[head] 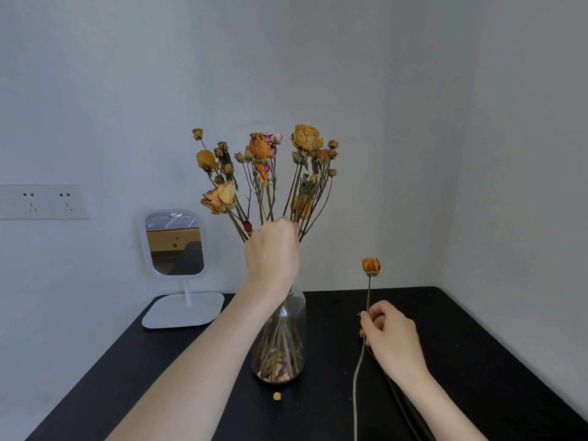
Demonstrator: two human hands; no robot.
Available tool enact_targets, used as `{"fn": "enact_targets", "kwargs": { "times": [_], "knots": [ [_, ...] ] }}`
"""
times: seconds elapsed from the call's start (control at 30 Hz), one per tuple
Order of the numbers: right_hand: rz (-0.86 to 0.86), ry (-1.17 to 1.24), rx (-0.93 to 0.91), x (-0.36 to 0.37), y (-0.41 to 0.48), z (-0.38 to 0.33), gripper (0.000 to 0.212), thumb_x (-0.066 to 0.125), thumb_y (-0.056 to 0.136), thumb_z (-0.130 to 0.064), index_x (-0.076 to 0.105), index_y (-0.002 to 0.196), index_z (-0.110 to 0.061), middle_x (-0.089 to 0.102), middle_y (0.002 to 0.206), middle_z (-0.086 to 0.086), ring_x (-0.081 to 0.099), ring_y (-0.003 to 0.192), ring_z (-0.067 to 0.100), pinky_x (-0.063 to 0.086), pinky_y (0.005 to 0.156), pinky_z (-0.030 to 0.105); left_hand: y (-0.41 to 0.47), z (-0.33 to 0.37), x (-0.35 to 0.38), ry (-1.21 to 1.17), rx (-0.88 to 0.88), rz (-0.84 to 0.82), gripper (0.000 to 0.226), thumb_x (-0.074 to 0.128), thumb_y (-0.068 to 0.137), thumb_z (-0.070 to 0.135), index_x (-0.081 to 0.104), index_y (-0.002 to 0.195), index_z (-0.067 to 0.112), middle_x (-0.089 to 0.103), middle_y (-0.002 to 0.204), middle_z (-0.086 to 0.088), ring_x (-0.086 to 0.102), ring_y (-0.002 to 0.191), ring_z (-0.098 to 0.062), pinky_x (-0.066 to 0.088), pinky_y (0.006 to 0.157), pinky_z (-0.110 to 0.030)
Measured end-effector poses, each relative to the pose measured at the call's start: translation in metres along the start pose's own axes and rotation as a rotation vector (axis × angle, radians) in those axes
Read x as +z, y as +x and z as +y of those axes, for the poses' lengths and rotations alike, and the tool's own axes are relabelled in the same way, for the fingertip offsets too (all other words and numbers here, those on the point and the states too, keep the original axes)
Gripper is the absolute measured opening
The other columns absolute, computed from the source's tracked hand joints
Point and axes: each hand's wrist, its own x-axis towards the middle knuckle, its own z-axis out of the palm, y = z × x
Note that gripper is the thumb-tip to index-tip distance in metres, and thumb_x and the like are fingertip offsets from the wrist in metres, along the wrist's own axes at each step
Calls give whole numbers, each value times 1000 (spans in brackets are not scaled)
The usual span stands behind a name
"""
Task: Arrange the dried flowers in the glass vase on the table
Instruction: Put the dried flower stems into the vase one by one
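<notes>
A clear glass vase stands on the black table, with several dried orange and pink roses fanning out above it. My left hand reaches over the vase neck and grips the bunched stems just above the rim, hiding the neck. To the right, my right hand pinches the long thin stem of a single dried orange rose, held upright with its bloom above the hand and its stem trailing down toward the front edge. Fallen petals lie in the vase bottom.
A white standing mirror sits at the table's back left corner. A small orange petal crumb lies in front of the vase. Wall sockets are on the left wall. The table meets walls behind and to the right.
</notes>
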Motion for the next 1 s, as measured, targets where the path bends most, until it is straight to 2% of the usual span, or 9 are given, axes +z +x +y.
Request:
{"fn": "enact_targets", "kwargs": {
  "times": [0.1, 0.2, 0.33, 0.47, 0.53, 0.6, 0.83, 0.9, 1.0],
  "knots": [
    [2, -4, 2, 0, 0, 1, 3, 56, 91, -24, 55, 90, -21, 65, 74, 2, 65, 67, 12, 55, 64, 25, -3, 0, -4, -32, 22, 29, 32, 45, 97, 30, 65, 105, 6, 68, 79, -9, 66, 71, -24, 40, 55, -25],
    [5, 0, -2, 0, -1, 1, 4, 56, 91, -24, 55, 91, -20, 65, 74, 2, 64, 67, 12, 54, 64, 24, -24, -11, -9, -145, 133, 110, 35, 45, 94, 38, 60, 111, 11, 63, 61, -3, 61, 53, -18, 48, 49, -27],
    [31, 4, -13, -2, 2, 0, 6, 55, 91, -24, 56, 92, -19, 63, 72, 2, 63, 66, 11, 49, 59, 20, -68, -43, 0, -242, 59, 123, 32, 46, 85, 49, 50, 81, 18, 38, 44, 13, 39, 39, -1, 29, 40, -15],
    [70, 84, -30, -8, 7, -8, 7, 53, 92, -24, 56, 94, -18, 62, 70, 2, 62, 64, 11, 52, 63, 25, -86, -69, 29, -272, -264, -37, 54, 57, 70, 65, 45, 95, 19, 52, 75, 7, 53, 69, -10, 38, 50, -19],
    [92, 155, -53, -10, 9, -14, 6, 53, 92, -24, 56, 94, -19, 62, 70, 1, 62, 64, 11, 52, 61, 24, -83, -72, 43, -315, -320, -151, 74, 65, 65, 65, 47, 115, 13, 54, 104, -1, 53, 97, -17, 50, 73, -29],
    [124, 201, -89, -13, 11, -21, 6, 52, 92, -24, 56, 95, -20, 62, 70, 0, 60, 62, 8, 45, 55, 17, -77, -70, 53, -329, -326, -199, 83, 67, 64, 65, 47, 123, 12, 51, 117, -3, 48, 111, -19, 48, 91, -39],
    [222, 420, -192, -28, 22, -50, 8, 49, 93, -26, 54, 88, -27, 59, 73, -3, 57, 61, 2, 45, 57, 15, -58, -73, 69, -409, -318, -184, 65, 69, 65, 61, 54, 108, 14, 57, 103, 1, 53, 100, -16, 50, 85, -39],
    [237, 478, -207, -32, 24, -57, 9, 48, 94, -26, 55, 88, -26, 58, 73, -3, 55, 61, 5, 44, 59, 21, -56, -78, 68, -442, -300, -215, 60, 69, 64, 60, 54, 106, 20, 56, 100, 8, 52, 95, -9, 49, 78, -28],
    [270, 563, -235, -35, 26, -66, 13, 45, 95, -24, 55, 86, -27, 58, 71, -5, 53, 56, 1, 44, 52, 16, -56, -85, 62, -543, -259, -274, 42, 72, 65, 55, 49, 95, 37, 52, 90, 24, 50, 83, 4, 36, 68, -10]
  ]
}}
